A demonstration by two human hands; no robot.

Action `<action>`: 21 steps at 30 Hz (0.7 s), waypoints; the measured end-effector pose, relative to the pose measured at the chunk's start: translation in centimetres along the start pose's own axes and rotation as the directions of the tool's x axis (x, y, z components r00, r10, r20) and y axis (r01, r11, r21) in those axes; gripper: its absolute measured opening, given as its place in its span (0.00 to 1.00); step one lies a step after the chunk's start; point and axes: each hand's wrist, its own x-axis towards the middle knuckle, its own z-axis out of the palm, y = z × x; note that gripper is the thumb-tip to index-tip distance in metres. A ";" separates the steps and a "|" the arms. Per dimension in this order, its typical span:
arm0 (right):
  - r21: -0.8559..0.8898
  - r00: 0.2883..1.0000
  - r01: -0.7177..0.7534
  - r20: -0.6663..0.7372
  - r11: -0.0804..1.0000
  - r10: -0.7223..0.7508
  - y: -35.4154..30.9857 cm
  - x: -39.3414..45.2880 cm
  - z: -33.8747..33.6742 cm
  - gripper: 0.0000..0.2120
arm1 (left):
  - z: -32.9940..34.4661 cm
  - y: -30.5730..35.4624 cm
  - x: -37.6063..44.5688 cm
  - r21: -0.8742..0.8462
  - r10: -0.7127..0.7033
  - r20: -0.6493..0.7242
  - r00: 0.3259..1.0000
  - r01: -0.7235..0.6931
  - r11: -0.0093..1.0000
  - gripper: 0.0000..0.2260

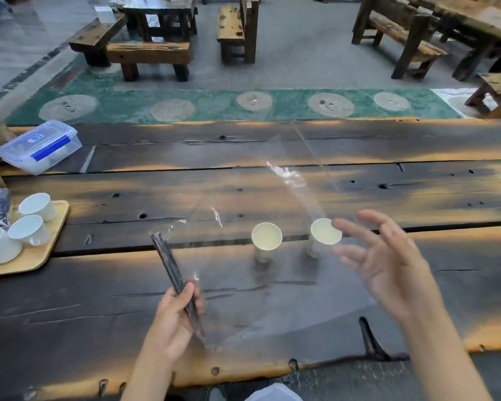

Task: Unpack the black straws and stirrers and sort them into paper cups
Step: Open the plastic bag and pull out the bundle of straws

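**Fingers: left grasping straw bundle, right spread and empty**

Fingers [185, 293] of left hand [174, 316] are curled round a bundle of black straws and stirrers [171, 264], thumb across the front. Right hand [388, 261] is up over the table on the right, fingers straight and splayed, palm facing left, gripping nothing. Motion blur on it, so whether the fingertips touch the bag is unclear.

Largest to smallest:

- Dark wooden table [272, 314]: scorched planks with orange streaks, knots and cracks, spans the whole width. Near edge is rough.
- Clear plastic bag [272, 270]: big transparent sheet standing over the table middle, glare along its creases. Near-left corner runs into the left hand's grip; the cups show through it.
- Wooden tray [41, 256]: far left on the table, carrying white ceramic mugs [29, 230].
- Lidded clear plastic box [41, 146] with blue clips: far left, beyond the tray, tilted.
- Straw bundle: near centre-left, tilted up and to the left out of the hand, upper end above the table, seemingly still in plastic.
- Two paper cups: left cup [266, 238] and right cup [325, 233], upright, side by side at table centre, apart from each other, both showing pale insides with nothing black in them. Right cup sits just beside the right hand's fingertips in view.
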 end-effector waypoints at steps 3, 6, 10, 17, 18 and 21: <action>-0.418 0.994 0.107 0.048 0.902 -0.095 -1.9 1.4 -0.4 0.21 | -0.4 0.9 -0.3 0.147 0.040 0.009 0.999 -0.041 0.988 0.07; -0.615 0.974 0.216 0.085 0.758 -0.209 -1.5 2.4 0.2 0.27 | -0.5 1.4 -0.3 0.227 0.080 0.021 0.997 -0.083 0.970 0.07; -0.694 0.954 0.257 0.070 0.672 -0.292 0.4 3.0 -0.1 0.20 | -0.9 1.8 -0.4 0.273 0.129 -0.018 0.992 -0.119 0.955 0.10; -0.777 0.982 -0.001 -0.120 0.629 -0.147 2.8 3.3 -0.1 0.08 | -1.0 2.3 -0.6 0.359 0.222 -0.035 0.974 -0.195 0.913 0.07; -0.781 0.984 -0.025 -0.131 0.624 -0.124 3.0 3.4 0.0 0.06 | -1.0 2.3 -0.6 0.376 0.231 -0.038 0.972 -0.200 0.905 0.07; -0.801 0.986 -0.094 -0.158 0.591 -0.056 4.0 3.8 -0.2 0.08 | -0.8 2.4 -0.5 0.412 0.254 -0.045 0.966 -0.214 0.886 0.06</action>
